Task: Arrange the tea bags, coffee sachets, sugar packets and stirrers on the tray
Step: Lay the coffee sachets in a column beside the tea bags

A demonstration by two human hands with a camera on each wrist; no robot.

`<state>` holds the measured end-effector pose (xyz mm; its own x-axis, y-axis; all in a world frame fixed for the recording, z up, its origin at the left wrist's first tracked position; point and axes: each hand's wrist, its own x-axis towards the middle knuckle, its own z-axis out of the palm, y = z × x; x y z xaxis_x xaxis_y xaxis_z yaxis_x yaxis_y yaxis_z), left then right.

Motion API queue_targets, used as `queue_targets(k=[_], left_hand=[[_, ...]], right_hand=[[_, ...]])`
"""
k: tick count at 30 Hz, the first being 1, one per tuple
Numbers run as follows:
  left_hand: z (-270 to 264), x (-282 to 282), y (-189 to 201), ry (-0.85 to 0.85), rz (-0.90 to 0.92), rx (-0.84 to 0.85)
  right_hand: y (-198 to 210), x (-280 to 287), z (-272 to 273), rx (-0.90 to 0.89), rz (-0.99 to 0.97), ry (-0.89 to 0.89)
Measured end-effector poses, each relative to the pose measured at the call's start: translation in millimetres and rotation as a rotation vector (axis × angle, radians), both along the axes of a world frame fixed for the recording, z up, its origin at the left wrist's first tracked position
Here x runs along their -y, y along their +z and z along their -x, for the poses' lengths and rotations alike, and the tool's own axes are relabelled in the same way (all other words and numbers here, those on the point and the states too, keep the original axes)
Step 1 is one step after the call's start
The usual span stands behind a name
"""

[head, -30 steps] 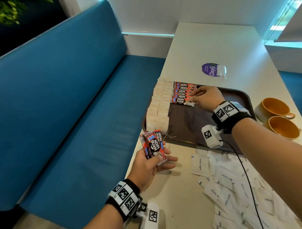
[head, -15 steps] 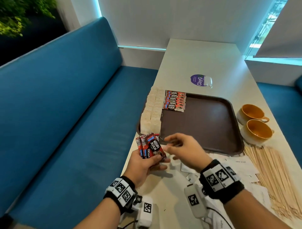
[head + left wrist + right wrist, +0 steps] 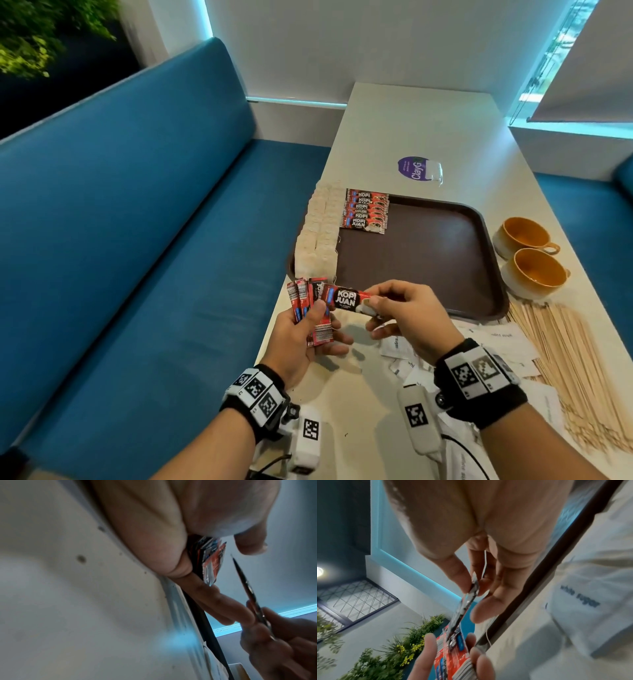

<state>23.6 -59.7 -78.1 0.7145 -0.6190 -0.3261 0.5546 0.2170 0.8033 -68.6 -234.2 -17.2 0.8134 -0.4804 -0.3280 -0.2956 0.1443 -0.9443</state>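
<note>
The head view is evenly lit and mostly sharp, with cool cyan daylight along the window point(image 3: 561, 65) edges and a soft sheen on the tray point(image 3: 442, 246). Straight lines bow toward the frame edges. Soft shadows lie on the surface point(image 3: 421, 126) under the hands. Both wrist views are dimmer and blurred up close; a ceiling lamp point(image 3: 319, 572) flares at the right wrist view's left edge

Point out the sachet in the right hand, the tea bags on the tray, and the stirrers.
single sachet point(image 3: 346, 300): head view, its printed front.
tea bags point(image 3: 320, 233): head view, middle of the rows.
stirrers point(image 3: 579, 373): head view, middle of the pile.
</note>
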Motion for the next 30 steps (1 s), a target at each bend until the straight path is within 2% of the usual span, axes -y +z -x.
queue_targets(k=[4,9,13,16,19,23,30], left_hand=[[1,1,1,-0.006,-0.041,0.054],[1,1,0,-0.004,-0.085,0.076],[2,4,0,0.048,-0.100,0.080],[1,4,0,0.060,-0.080,0.076],[1,2,0,0.051,-0.008,0.036],[-2,0,-1,0.016,0.003,0.025],[-3,1,-2,-0.003,0.002,0.027]], right_hand=[[-5,7,6,-0.019,0.093,0.059],[-13,6,8,0.093,0.130,-0.032],[-15,6,10,0.092,0.210,0.029],[-12,11,11,0.067,0.170,0.040],[-7,24,7,0.079,0.155,-0.025],[1,60,-13,0.109,0.135,-0.163],[0,120,-80,0.044,0.197,-0.121]])
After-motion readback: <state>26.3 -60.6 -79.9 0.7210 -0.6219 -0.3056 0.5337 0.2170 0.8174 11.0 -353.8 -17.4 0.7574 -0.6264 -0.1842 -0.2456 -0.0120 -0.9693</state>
